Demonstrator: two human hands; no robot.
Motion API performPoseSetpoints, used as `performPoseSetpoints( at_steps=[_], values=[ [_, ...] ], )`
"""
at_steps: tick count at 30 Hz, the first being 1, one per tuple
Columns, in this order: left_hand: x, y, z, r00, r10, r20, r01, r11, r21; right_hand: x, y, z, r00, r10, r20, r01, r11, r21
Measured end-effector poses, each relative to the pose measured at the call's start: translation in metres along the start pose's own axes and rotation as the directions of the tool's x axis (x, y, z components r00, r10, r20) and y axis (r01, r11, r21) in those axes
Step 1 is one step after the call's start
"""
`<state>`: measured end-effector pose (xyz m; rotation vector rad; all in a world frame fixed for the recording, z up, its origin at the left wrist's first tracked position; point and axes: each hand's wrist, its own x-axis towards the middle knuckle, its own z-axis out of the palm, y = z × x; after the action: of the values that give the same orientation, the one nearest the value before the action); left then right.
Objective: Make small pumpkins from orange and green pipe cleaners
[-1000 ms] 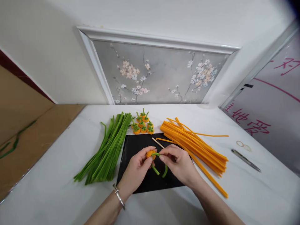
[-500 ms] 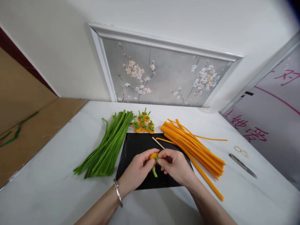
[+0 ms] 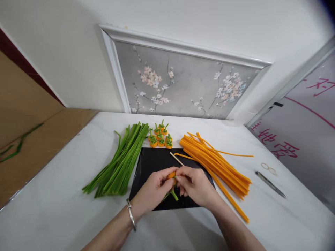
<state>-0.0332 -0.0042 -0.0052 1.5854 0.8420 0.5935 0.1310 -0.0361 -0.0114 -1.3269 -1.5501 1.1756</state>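
Over the black mat (image 3: 151, 160), both hands meet on a small orange pipe-cleaner piece (image 3: 171, 175) with green pipe cleaner (image 3: 174, 195) worked into it. My left hand (image 3: 153, 188) is closed round its left side, thumb and forefinger pinching it. From the other side my right hand (image 3: 195, 183) pinches at the green part, whose exact wrap the fingertips hide. One green end sticks out below, toward me. A thin wooden stick (image 3: 176, 159) lies on the mat just beyond the hands.
Green pipe cleaners (image 3: 120, 164) lie bunched at left, orange ones (image 3: 217, 164) at right. Several finished orange pieces with green tops (image 3: 160, 136) stand behind the mat. Tweezers (image 3: 270, 184) and two rubber bands (image 3: 268, 168) rest far right. A wall rises behind the table.
The green end below the orange piece has swung slightly right and down. The orange piece has turned a little between my fingers; both hands stay nearly in place.
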Motion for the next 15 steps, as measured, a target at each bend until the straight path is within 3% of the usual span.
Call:
performPoseSetpoints(
  at_steps=[2,5,8,11,15],
  values=[
    [0.001,0.002,-0.003,0.996,0.019,0.087,-0.015,0.999,-0.046,0.001,0.002,-0.004,0.995,0.058,0.078,-0.069,0.988,0.140],
    [0.002,0.003,-0.003,0.991,0.051,0.127,-0.042,0.996,-0.077,0.002,0.002,-0.008,0.981,0.144,0.131,-0.176,0.942,0.285],
    [0.002,0.002,0.000,0.987,-0.019,0.159,0.044,0.987,-0.156,0.002,0.000,-0.006,0.973,0.200,0.116,-0.228,0.912,0.340],
    [0.000,0.002,0.004,0.981,-0.072,0.180,0.116,0.962,-0.248,0.001,-0.001,0.003,0.980,0.195,0.034,-0.195,0.918,0.346],
    [0.000,0.004,0.003,0.988,-0.026,0.153,0.067,0.960,-0.271,-0.001,0.004,0.010,0.990,0.124,-0.063,-0.101,0.953,0.287]
  ],
)
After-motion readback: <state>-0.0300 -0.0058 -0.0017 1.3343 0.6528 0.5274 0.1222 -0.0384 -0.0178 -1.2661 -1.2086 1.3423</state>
